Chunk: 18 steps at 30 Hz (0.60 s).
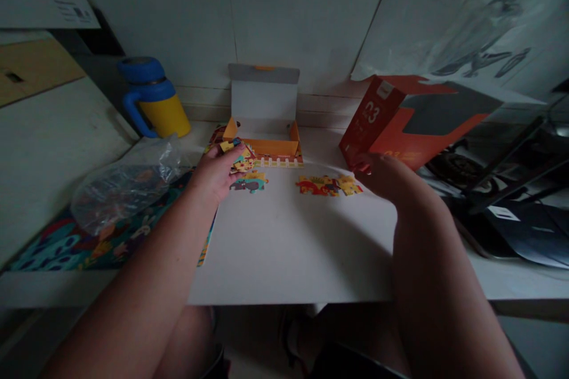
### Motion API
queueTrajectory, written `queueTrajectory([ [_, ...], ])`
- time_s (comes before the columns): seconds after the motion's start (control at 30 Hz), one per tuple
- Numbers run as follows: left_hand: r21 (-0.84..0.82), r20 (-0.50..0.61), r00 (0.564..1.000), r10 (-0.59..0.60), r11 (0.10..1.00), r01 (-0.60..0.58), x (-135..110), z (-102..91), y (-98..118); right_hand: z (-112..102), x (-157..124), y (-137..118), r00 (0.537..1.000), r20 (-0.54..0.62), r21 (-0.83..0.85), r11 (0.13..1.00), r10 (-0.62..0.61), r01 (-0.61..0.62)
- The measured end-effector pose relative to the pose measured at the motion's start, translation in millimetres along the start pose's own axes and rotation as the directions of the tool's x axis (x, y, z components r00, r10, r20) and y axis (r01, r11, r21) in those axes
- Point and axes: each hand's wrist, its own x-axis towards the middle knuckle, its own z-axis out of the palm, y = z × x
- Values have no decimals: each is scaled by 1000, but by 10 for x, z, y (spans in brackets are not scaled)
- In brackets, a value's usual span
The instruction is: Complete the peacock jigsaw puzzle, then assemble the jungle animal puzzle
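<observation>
The left hand (217, 170) clamped puzzle pieces (240, 158) near the table's (288, 237) back edge, before an open orange box (263, 141). The right hand (386, 176), grip untellable, touched the red carton (391, 124), tilted, its length running rightward.

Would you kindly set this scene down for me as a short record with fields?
left hand: holds a few jigsaw pieces beside the open orange box
right hand: holds the red carton at its lower corner
table: white; two joined jigsaw clusters lie between the hands
left side: clear plastic bag on a colourful sheet; blue-and-yellow jug behind
</observation>
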Motion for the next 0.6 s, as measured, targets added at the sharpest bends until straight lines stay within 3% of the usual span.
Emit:
queueTrajectory([
  [0.1,-1,14,1000,3,1000,-3,-1,-5,2,-1,-24,25,992,109,-142,989,64,-48],
  [0.33,11,9,1000,14,1000,-14,23,-13,-20,87,-11,13,953,293,-168,985,81,-32],
  [0.53,12,7,1000,3,1000,-3,30,-9,-19,83,-13,75,968,241,-229,973,76,-19],
  [0.6,14,13,1000,4,1000,-4,26,-9,-18,58,-16,53,971,226,-178,983,72,-31],
])
